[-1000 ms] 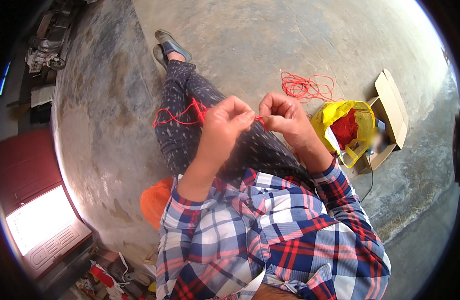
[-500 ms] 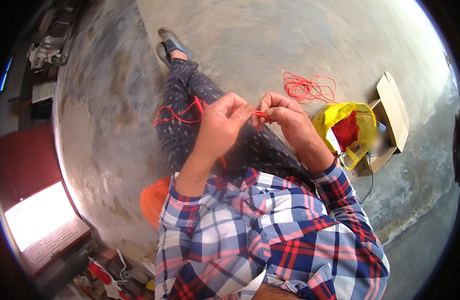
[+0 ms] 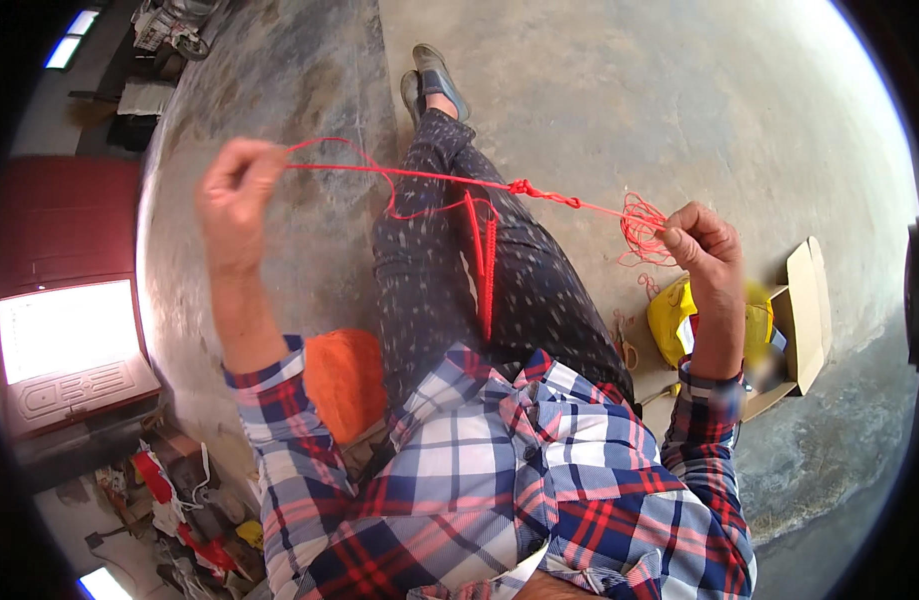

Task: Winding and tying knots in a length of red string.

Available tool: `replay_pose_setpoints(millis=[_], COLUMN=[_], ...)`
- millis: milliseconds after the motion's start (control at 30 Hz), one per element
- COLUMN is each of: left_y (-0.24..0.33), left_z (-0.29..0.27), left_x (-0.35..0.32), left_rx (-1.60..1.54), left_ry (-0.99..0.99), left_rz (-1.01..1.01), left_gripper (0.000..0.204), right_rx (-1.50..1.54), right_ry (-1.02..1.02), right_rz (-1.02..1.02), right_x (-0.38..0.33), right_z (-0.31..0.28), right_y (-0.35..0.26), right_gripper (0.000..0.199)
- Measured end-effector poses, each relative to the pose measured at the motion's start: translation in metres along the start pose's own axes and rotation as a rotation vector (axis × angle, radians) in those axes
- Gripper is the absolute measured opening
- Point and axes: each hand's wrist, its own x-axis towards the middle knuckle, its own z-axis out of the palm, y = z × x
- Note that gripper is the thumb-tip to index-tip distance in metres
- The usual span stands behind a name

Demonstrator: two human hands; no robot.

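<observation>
The left hand [image 3: 234, 195] is raised at about ten o'clock, fingers pinched shut on one end of a red cord [image 3: 449, 180], while the right hand [image 3: 701, 245] sits at about three o'clock, fingers closed on the other end where the cord bunches into a loose tangle [image 3: 641, 225]. The cord runs taut between the two hands, its long axis lying from ten o'clock down toward three o'clock, across the person's outstretched legs in dark speckled trousers [image 3: 449, 280]. A knot [image 3: 524, 187] sits along the line, nearer the right hand than the left, and a doubled loop of cord hangs from the middle toward six o'clock. On the concrete floor [image 3: 619, 90] just beyond the right hand lie a yellow bag [image 3: 669, 320] and an open cardboard box [image 3: 804, 305]; an orange bundle [image 3: 344, 380] rests near the left elbow.
</observation>
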Motion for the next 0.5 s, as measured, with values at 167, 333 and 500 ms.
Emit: replay_pose_setpoints(millis=[167, 333, 500], left_y=[-0.057, -0.078, -0.009], left_z=[-0.064, -0.036, 0.095], left_x=[-0.007, -0.029, -0.086], left_rx=[0.328, 1.472, 0.176], left_ry=[0.276, 0.208, -0.465], left_rz=[-0.118, -0.056, 0.237], left_gripper=[0.015, 0.019, 0.048], right_rx=[0.091, 0.077, -0.307], right_ry=[-0.031, -0.137, -0.385], right_rz=[0.021, 0.005, 0.007], right_x=[0.006, 0.003, 0.002], right_z=[0.008, 0.042, 0.091], right_y=[0.014, 0.013, -0.009], right_gripper=[0.013, 0.008, 0.010])
